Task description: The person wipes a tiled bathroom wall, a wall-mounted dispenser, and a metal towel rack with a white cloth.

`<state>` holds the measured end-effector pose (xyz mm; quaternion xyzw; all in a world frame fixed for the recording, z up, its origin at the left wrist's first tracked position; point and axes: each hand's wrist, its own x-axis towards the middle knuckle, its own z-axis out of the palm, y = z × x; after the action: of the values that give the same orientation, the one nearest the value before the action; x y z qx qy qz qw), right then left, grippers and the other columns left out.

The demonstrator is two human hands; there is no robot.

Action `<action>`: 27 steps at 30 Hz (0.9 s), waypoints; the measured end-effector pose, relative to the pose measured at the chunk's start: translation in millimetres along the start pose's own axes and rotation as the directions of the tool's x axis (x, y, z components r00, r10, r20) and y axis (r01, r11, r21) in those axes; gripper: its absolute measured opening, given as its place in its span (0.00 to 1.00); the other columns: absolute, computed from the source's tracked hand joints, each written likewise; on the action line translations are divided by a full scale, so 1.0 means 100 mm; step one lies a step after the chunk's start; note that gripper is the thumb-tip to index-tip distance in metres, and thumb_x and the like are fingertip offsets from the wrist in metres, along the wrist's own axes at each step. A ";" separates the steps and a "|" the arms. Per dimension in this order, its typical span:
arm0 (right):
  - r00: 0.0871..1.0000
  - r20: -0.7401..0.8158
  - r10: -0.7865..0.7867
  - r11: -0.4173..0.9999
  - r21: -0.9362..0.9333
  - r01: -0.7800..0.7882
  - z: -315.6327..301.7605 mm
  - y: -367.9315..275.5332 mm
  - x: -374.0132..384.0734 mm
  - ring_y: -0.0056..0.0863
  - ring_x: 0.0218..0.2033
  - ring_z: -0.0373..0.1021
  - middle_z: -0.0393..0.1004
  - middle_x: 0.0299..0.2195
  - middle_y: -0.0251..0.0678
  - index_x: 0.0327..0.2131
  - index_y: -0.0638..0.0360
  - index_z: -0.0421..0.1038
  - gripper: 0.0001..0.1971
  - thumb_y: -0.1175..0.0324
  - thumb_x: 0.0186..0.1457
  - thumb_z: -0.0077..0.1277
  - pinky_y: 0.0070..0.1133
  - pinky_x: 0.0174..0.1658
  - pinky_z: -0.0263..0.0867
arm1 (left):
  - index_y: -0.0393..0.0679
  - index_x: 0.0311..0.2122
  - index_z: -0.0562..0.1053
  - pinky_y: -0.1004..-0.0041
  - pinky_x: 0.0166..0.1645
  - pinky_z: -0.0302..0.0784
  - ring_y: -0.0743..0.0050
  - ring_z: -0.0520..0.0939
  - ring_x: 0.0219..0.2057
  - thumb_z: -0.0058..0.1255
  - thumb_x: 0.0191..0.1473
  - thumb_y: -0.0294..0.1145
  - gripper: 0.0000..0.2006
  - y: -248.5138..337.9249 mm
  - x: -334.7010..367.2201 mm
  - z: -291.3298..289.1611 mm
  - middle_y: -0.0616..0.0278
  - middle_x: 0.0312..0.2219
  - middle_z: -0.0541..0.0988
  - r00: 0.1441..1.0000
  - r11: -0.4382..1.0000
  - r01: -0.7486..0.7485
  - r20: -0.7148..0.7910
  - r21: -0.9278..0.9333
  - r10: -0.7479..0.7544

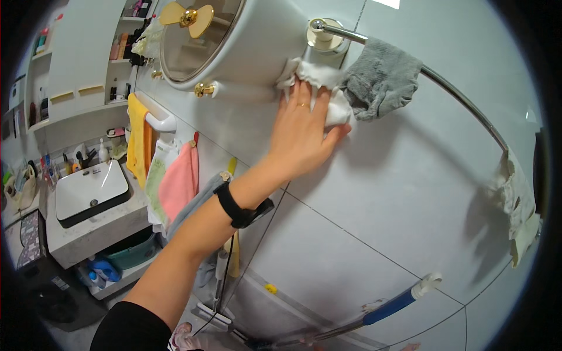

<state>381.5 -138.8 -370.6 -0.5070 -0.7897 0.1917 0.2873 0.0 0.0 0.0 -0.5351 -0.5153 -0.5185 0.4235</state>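
White cloth point(321, 74) under left hand point(301, 131), just beside grey cloth point(383, 79) on rail point(462, 99).

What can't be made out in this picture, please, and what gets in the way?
- Head view, left hand: its palm faces away, so whether it grips or only presses is hidden.
- Head view, white cloth: partly covered by that hand.
- Head view, black wristband: its far side is hidden by the arm.
- Head view, black sleeve: cut off by the lower edge.
- Head view, shelf bottles: too small to identify.
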 end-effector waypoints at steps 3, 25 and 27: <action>0.993 -0.034 -0.112 0.990 -0.089 0.108 0.00 -0.10 0.03 0.46 0.30 0.64 0.68 0.28 0.51 0.45 0.56 0.65 0.18 0.65 0.49 0.45 0.36 0.34 0.60 | 0.31 0.49 0.59 0.53 0.55 0.50 0.40 0.54 0.53 0.44 0.46 0.52 0.34 -0.05 0.12 -0.07 0.37 0.50 0.57 1.000 0.980 -0.027 -0.018 -0.200 0.024; 0.986 0.010 0.168 0.985 -0.046 -0.168 -0.10 -0.11 -0.30 0.45 0.39 0.65 0.68 0.37 0.48 0.46 0.60 0.63 0.19 0.63 0.51 0.44 0.31 0.41 0.61 | 0.31 0.50 0.55 0.42 0.55 0.39 0.22 0.50 0.50 0.44 0.45 0.53 0.36 0.30 -3.03 -0.05 0.24 0.47 0.51 0.679 0.939 0.342 0.695 -0.012 -0.239; 0.988 -0.022 0.154 0.987 -0.035 -0.154 -0.13 -0.17 -0.39 0.45 0.39 0.65 0.68 0.37 0.48 0.45 0.60 0.64 0.19 0.62 0.51 0.44 0.31 0.41 0.60 | 0.33 0.50 0.56 0.43 0.55 0.40 0.22 0.49 0.51 0.44 0.45 0.53 0.35 0.31 -3.54 -0.15 0.26 0.48 0.52 0.668 0.930 0.355 0.721 -0.093 -0.183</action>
<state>390.3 -181.0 -360.8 -0.5735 -0.7488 0.1939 0.2696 53.3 -58.0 -347.0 -0.6530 -0.6483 -0.3883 0.0507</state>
